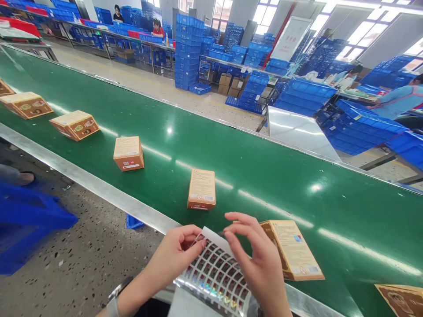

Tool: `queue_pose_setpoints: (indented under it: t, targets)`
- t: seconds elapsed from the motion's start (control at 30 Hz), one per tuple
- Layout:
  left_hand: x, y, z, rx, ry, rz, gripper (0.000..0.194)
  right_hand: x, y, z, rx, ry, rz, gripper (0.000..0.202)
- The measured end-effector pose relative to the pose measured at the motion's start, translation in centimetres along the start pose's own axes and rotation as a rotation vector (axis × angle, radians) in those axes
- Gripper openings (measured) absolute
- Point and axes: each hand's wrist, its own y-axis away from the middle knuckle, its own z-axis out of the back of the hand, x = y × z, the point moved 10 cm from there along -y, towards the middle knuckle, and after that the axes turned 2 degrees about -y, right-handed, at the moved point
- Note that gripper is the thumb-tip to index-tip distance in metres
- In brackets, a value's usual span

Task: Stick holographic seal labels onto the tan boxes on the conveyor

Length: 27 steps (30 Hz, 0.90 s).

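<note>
Over the near metal edge of the long, glossy green conveyor belt [251, 167], gripping a curled sheet of small shiny stickers [216, 268] between left hand [180, 255] thumb and fingers. Bending right hand [257, 255] fingers at the sheet's upper edge, beside something dark, too small to tell whether held. Facing orange-and-cream cardboard boxes [202, 187] spaced along the belt. Looking beyond the belt to stacked blue plastic crates [188, 53], seated people [157, 30] and bright windows [264, 15].

belt [158, 119]: green | crates [189, 50]: blue | sticker sheet [216, 270]: dark grid, rainbow sheen
</note>
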Motion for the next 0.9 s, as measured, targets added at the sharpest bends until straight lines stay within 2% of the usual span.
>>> queue_pose_setpoints:
  t: [0.07, 0.13, 0.2, 0.27, 0.47, 0.73, 0.9]
  targets:
    - [-1.6, 0.3, 1.3, -0.052, -0.177, -0.098, 0.019, -3.4, -1.2, 0.3, -0.066, -0.139, -0.240, 0.019]
    - [-3.9, 0.7, 2.1, -0.108, -0.363, -0.286, 0.014, -6.5, -2.2, 0.0, -0.136, -0.285, -0.432, 0.027]
    - [-5.8, 1.1, 2.1, -0.137, -0.520, -0.474, 0.014, -8.8, -3.3, -0.8, -0.176, -0.388, -0.548, 0.036]
    - [-6.2, 1.0, 1.5, -0.114, -0.640, -0.562, 0.015, -10.1, -4.3, -1.7, -0.208, -0.449, -0.607, 0.039]
    - [-3.9, -0.5, -1.2, 0.086, -0.761, -0.534, 0.016, -11.2, -4.5, -2.8, -0.269, -0.491, -0.669, 0.039]
    - [-3.9, -0.6, -2.9, 0.142, -0.741, -0.548, 0.018, -11.1, -3.4, -1.1, -0.357, -0.403, -0.631, 0.040]
    - [-3.8, -0.7, -4.0, 0.185, -0.764, -0.543, 0.018, -11.1, -3.2, -0.1, -0.362, -0.311, -0.604, 0.039]
